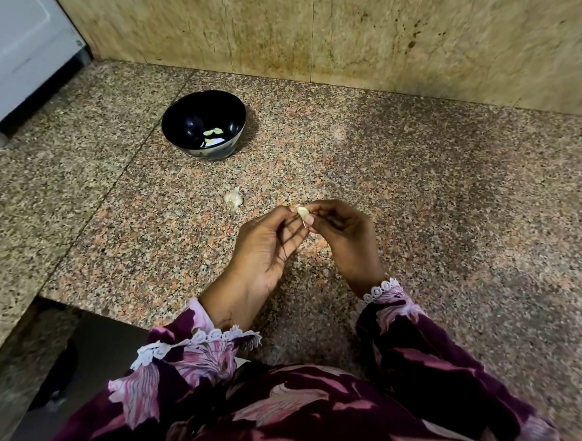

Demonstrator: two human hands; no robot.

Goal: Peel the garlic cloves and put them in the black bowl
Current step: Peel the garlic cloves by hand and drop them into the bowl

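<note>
Pinching one garlic clove (302,212) between both grips, left hand (271,250) and right hand (344,238) clamped on it with fingertips, just above the worktop (447,188). Lying near, a bit farther out: a garlic piece (233,198). Sitting well beyond that: the black bowl (204,128), holding pale peeled cloves (212,133).

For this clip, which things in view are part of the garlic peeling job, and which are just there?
Part of the job:
garlic clove, pinched by left hand and right hand
black bowl holding peeled cloves
garlic piece on the counter

Just there:
white appliance
stone wall
</note>
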